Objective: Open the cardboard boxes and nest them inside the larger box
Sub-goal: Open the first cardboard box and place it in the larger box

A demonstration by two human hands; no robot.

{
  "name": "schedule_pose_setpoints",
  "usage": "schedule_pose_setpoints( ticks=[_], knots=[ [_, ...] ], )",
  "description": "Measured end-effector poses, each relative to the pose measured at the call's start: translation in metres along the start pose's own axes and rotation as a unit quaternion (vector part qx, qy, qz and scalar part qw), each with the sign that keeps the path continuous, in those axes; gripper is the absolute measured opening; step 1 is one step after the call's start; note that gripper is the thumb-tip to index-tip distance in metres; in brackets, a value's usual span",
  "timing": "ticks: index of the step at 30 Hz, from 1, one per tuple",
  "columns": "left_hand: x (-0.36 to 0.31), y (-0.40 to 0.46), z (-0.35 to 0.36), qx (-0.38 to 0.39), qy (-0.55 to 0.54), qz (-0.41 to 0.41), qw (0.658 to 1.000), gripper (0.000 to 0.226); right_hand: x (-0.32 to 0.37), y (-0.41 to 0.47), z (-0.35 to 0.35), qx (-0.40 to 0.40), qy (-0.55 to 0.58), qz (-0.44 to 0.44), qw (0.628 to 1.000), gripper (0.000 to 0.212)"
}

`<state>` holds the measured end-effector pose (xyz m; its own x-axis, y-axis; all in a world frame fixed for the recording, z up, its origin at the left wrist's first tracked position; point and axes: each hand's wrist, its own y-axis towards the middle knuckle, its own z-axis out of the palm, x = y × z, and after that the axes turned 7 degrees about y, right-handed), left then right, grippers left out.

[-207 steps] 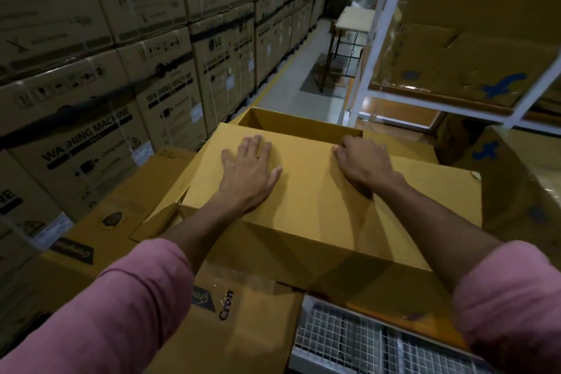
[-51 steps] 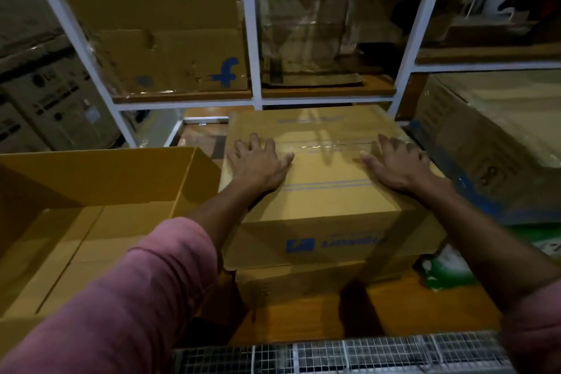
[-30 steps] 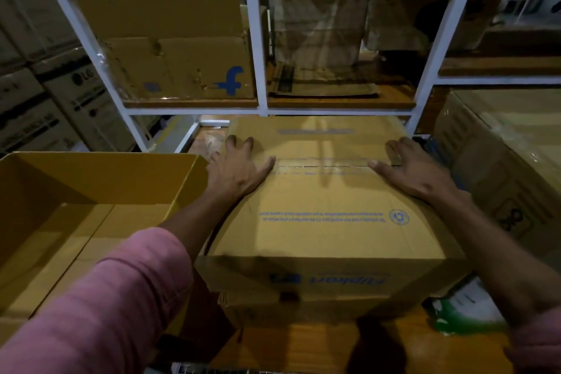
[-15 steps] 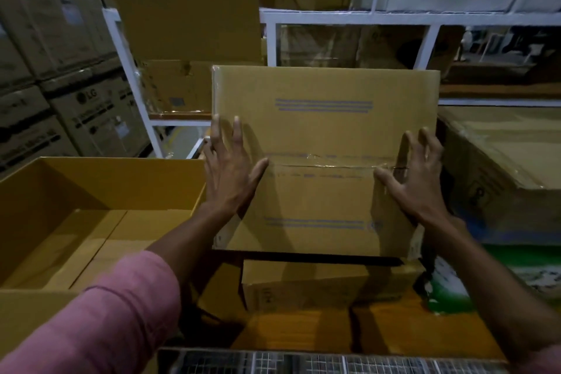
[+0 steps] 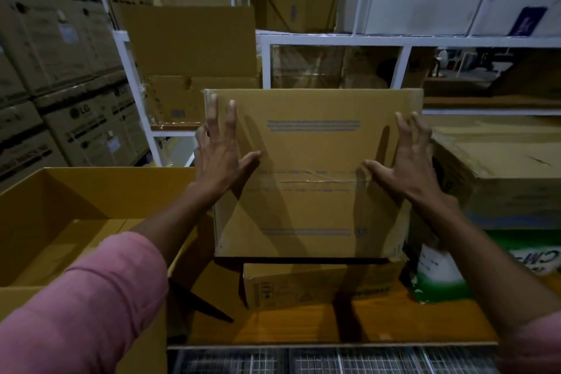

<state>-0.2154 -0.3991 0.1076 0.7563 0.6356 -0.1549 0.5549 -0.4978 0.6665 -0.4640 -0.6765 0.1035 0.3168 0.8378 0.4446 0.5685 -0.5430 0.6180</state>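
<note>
While both hands' spread-fingered grip stays pressed on it, the taped box (image 5: pixel 312 173) has risen higher.

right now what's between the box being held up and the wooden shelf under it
In the head view, a smaller flat cardboard box lies on the wooden shelf right below the held box.

Scene dim, warm yellow cast. Light source out of frame, above and behind viewer. Long finger shadows on held cardboard box (image 5: pixel 312 173). Dark shadow under box. Glare on clear tape across box centre. Upper left corner of frame darkest. Wide-angle bending of white shelf frame (image 5: pixel 334 38) toward edges. Fine print soft, unreadable.
</note>
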Motion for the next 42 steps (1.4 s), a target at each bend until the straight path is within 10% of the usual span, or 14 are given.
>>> schedule_pose_setpoints(
  ticks=[14,21,35,42],
  knots=[
    [-0.004,0.004,-0.024,0.013,-0.020,-0.008,1.000,0.129,0.020,0.038,-0.035,0.049,-0.020,0.021,0.998,0.131],
    [-0.015,-0.013,-0.037,-0.026,-0.007,-0.013,1.000,0.122,0.018,0.013,-0.048,-0.002,-0.032,-0.016,0.999,0.108],
    [-0.019,-0.102,-0.015,-0.091,0.032,-0.104,0.990,0.038,0.024,-0.092,0.005,-0.126,-0.001,0.048,0.991,0.046],
    [-0.038,-0.116,-0.025,-0.053,0.127,0.044,0.990,0.041,0.058,-0.107,0.009,-0.085,-0.025,-0.066,0.994,0.038]
  ],
)
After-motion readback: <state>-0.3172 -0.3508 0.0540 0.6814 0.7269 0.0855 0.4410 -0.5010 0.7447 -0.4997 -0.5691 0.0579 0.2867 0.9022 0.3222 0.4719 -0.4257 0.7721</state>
